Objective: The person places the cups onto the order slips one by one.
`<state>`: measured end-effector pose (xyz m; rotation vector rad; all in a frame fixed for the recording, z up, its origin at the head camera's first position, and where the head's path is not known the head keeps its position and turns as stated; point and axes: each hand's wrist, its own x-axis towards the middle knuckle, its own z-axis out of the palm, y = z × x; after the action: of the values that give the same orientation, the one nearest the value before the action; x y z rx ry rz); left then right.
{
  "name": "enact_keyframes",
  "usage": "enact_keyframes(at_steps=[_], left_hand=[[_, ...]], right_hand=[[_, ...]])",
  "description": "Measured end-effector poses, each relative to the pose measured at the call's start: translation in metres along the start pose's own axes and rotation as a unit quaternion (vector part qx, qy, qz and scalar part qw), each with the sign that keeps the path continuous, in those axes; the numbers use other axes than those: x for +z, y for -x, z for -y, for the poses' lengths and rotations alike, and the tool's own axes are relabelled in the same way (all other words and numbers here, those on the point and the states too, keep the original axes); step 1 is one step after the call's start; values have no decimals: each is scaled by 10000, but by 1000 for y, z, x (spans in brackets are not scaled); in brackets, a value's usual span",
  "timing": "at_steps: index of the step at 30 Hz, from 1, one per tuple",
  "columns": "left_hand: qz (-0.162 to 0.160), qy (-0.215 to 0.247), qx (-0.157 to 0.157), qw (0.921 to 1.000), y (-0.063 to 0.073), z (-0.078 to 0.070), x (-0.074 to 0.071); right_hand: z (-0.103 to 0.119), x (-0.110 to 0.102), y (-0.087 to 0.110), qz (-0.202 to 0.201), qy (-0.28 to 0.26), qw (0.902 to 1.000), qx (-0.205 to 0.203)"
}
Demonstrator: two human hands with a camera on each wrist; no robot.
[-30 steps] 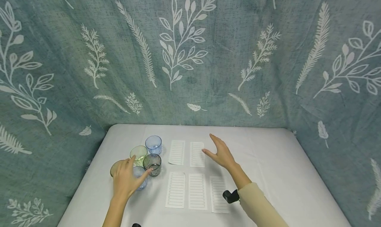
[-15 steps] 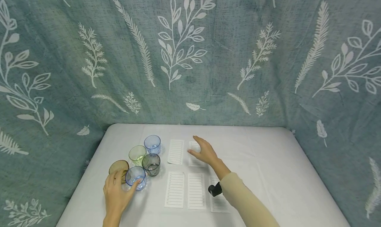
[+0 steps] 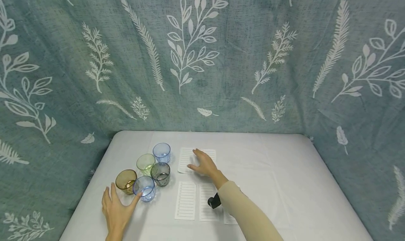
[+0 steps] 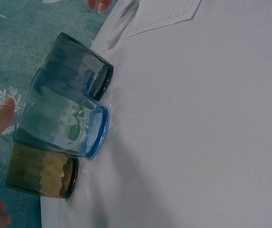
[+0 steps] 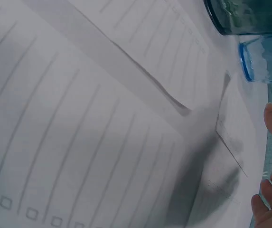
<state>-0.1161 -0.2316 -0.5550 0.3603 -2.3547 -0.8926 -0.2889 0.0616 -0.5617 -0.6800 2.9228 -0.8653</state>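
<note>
A group of several clear drinking glasses stands upright on the left of the table: an amber glass (image 3: 126,181), a near blue glass (image 3: 144,190), a grey glass (image 3: 160,175), a green glass (image 3: 146,163) and a far blue glass (image 3: 162,151). My left hand (image 3: 115,210) is spread just in front of the amber and near blue glasses, thumb close to the blue one; whether it touches cannot be told. Fingers apart and holding nothing, my right hand (image 3: 205,165) hovers over the back lined sheets (image 3: 186,159).
More lined paper sheets lie in a front row, a left sheet (image 3: 185,201) and a middle sheet (image 3: 206,213) among them; the right sleeve (image 3: 246,213) partly covers this row. A white cloth covers the table (image 3: 303,184), with a leaf-patterned curtain (image 3: 202,65) behind.
My left hand has drawn back toward me and left, off the glasses, which stay in place. My right hand has moved left across the back sheets.
</note>
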Motion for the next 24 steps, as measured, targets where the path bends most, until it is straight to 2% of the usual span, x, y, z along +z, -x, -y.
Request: enact_keyframes(at_steps=[11, 16, 21, 24], left_hand=[[381, 676, -709, 9945, 9, -3, 9], [333, 900, -932, 9910, 14, -7, 13], [89, 799, -891, 9928, 19, -8, 19], [60, 764, -765, 9941, 20, -9, 22]], right_hand=[[10, 12, 0, 472, 434, 9979, -33], [10, 16, 3, 658, 594, 9959, 150], [8, 21, 8, 819, 703, 9936, 328], [8, 23, 9, 809, 792, 9931, 319]])
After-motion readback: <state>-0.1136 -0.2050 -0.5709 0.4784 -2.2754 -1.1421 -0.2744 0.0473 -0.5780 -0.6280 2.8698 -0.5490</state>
